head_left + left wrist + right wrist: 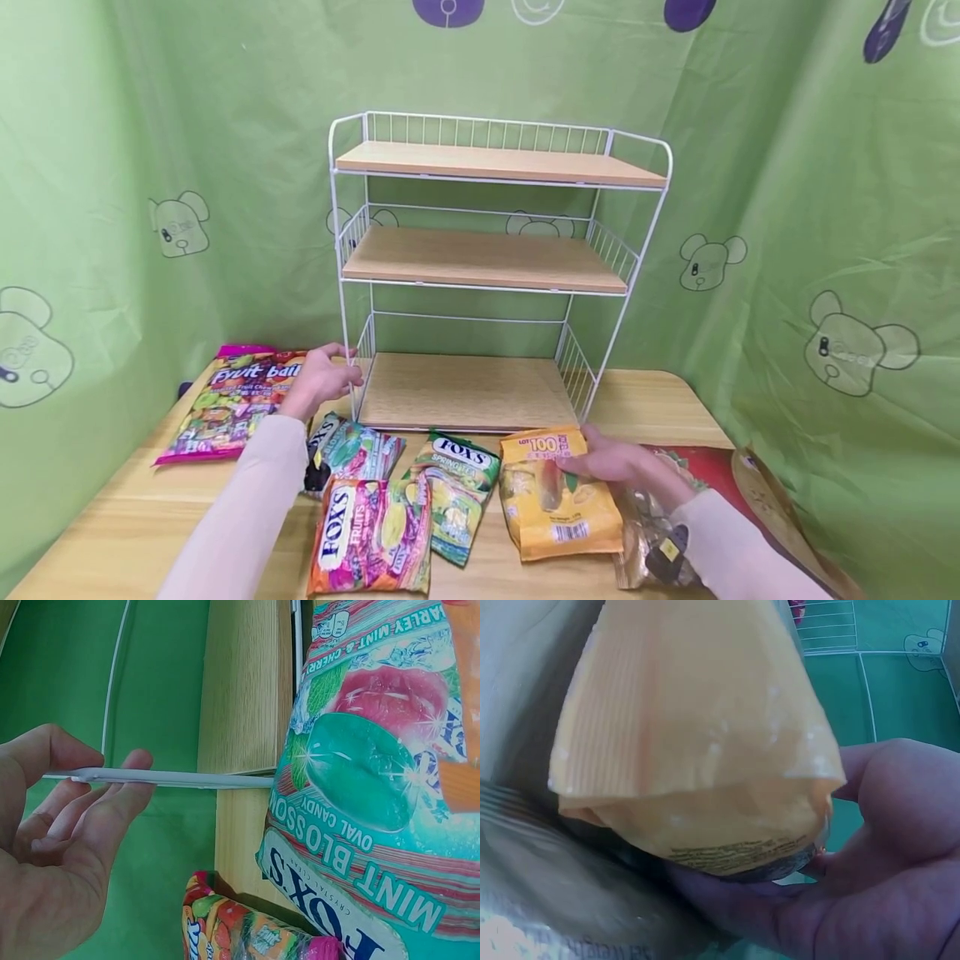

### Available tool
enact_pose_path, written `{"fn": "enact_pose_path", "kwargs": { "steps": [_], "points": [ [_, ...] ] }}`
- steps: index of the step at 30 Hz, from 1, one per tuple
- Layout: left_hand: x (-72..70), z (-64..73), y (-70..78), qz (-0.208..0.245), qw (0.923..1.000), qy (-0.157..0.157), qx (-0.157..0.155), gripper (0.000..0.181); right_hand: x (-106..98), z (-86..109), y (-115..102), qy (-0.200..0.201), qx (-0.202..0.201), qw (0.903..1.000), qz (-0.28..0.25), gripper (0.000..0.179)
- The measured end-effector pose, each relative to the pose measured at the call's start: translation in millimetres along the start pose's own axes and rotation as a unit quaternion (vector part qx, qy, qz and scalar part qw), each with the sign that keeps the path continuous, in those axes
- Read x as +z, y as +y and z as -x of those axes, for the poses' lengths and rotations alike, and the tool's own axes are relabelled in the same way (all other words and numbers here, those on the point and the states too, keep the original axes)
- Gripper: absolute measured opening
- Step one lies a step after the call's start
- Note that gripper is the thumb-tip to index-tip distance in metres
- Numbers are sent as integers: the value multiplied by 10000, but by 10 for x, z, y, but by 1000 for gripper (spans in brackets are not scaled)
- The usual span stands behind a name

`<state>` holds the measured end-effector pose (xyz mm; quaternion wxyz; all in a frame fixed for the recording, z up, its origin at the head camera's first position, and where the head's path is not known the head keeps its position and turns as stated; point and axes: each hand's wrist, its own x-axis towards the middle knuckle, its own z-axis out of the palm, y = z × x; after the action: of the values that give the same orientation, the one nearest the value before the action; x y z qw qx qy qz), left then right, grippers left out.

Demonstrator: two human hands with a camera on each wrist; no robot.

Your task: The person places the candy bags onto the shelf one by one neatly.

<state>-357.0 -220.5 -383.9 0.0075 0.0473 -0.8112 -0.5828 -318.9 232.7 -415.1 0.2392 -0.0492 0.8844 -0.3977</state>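
Observation:
A white wire rack (480, 287) with three wooden shelves stands at the back of the table. My left hand (326, 383) pinches its left front post (176, 778) between thumb and fingers, low down near the bottom shelf. At the rack's right front foot, my right hand (611, 460) holds a yellow LOT 100 candy bag (551, 521) by its right side. The thumb lies over the front, while the fingers go behind and are partly hidden. In the right wrist view, the hand (870, 877) curves round the bag's edge.
Fox's candy bags, mint blossom (363, 450), fruits (371, 537) and spring tea (455, 487), lie before the rack. A Fruit Bair bag (232, 408) lies left. A brownish clear bag (637, 533) and a red package (708, 475) lie right. Green curtains (750, 250) surround the table.

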Motion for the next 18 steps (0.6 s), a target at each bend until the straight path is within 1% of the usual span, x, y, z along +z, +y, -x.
{"fn": "enact_pose_path", "kwargs": {
  "steps": [4, 9, 13, 16, 18],
  "points": [
    [10, -7, -3, 9, 10000, 19, -1, 49, -6, 19, -15, -99, 30, 9997, -220, 87],
    [13, -7, -11, 25, 10000, 23, 10, 48, 3, 35, -36, -286, 55, 9974, -664, 76],
    [15, -2, -19, 20, 10000, 44, 21, 49, -1, 54, -47, -343, 46, 9958, -847, 79],
    [15, 7, -11, 18, 10000, 60, 29, 49, -30, 68, -61, -382, 76, 9952, -894, 85],
    [12, 15, -2, 6, 10000, 64, 21, 48, -55, 76, -70, -427, 105, 9950, -895, 86]
  ]
}}
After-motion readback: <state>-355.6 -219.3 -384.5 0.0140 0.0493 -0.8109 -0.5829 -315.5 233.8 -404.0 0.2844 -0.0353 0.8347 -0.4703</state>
